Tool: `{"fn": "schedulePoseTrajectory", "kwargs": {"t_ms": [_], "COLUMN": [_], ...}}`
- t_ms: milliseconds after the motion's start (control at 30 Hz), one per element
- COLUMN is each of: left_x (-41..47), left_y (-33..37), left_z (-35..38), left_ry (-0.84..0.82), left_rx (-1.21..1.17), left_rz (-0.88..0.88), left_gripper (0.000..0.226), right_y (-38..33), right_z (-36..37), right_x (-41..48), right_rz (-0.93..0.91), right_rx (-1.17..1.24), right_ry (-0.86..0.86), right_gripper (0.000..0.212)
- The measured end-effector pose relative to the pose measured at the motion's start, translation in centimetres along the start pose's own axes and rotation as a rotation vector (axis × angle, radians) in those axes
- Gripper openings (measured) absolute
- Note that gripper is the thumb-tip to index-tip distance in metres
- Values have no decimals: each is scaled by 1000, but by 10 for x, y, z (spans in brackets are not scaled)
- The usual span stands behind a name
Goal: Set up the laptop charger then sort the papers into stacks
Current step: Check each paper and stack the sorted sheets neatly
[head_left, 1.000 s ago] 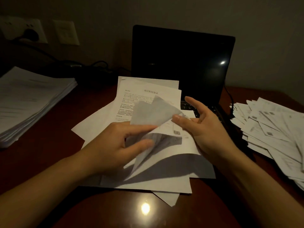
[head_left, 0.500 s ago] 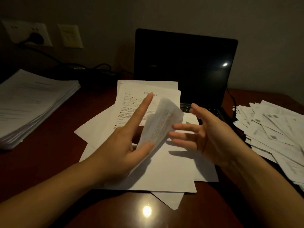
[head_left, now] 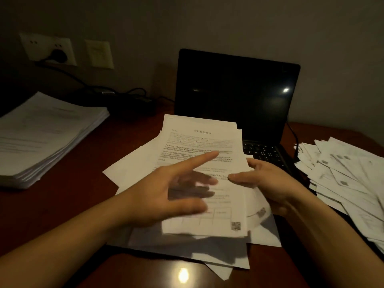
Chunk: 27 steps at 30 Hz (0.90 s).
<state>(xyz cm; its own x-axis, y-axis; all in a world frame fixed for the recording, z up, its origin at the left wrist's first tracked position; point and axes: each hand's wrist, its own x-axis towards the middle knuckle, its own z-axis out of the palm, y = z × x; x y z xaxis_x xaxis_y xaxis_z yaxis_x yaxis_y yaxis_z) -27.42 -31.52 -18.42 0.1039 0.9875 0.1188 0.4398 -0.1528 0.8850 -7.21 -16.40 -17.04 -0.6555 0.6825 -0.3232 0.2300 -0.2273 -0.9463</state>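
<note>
A loose pile of papers is lying on the tabletop directly in front of the laptop. The printed sheet on top is running lengthwise from the person toward the laptop's screen. The left hand is hovering over that sheet's middle, its fingers spread apart and gripping nothing; blur is hiding whether they are touching paper. The right hand is sitting at the sheet's edge nearest the laptop's keyboard, with a curled slip bulging beneath it. I cannot tell whether its fingers are clamping either paper. The right hand looks nearer the scattered slips to the right of the laptop, and the left nearer the neat stack well to the laptop's left. The sheet's destination is probably deciding which hand carries it.
</note>
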Motion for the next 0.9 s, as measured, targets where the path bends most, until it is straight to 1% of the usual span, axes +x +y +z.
{"fn": "schedulePoseTrajectory", "kwargs": {"t_ms": [33, 133, 167, 233, 267, 333, 433, 500, 567, 600, 733, 900], "left_x": [2, 9, 11, 12, 11, 10, 10, 10, 10, 10, 12, 17], "left_y": [1, -5, -9, -20, -24, -28, -23, -19, -16, -15, -8, 12], "left_z": [-3, -22, -31, -45, -50, -52, -48, -45, -43, -42, -40, -50], "left_ry": [54, 377, 466, 562, 581, 592, 544, 500, 478, 477, 490, 559], "left_rx": [25, 54, 81, 146, 160, 140, -49, -240, -339, -359, -322, -341], "left_rz": [0, -56, -100, -221, -278, -330, -279, -219, -180, -160, -94, 12], "left_gripper": [72, 48, 46, 46, 47, 46, 50, 59, 67, 65, 42, 27], "right_y": [-2, -12, -15, -18, -20, -20, -17, -14, -10, -9, -5, -20], "right_z": [-3, -13, -17, -22, -24, -26, -24, -21, -16, -13, -1, 12], "right_x": [-1, -7, -9, -13, -14, -15, -12, -10, -8, -7, -5, -4], "right_rz": [-21, -122, -153, -206, -230, -267, -304, -335, -372, -390, -474, -664], "right_rx": [-42, -134, -144, -143, -140, -119, -103, -85, -60, -45, -19, -70], "right_ry": [6, 74, 95, 117, 121, 118, 110, 107, 112, 117, 154, 332], "right_gripper": [44, 48, 48, 46, 44, 42, 43, 43, 42, 41, 36, 22]}}
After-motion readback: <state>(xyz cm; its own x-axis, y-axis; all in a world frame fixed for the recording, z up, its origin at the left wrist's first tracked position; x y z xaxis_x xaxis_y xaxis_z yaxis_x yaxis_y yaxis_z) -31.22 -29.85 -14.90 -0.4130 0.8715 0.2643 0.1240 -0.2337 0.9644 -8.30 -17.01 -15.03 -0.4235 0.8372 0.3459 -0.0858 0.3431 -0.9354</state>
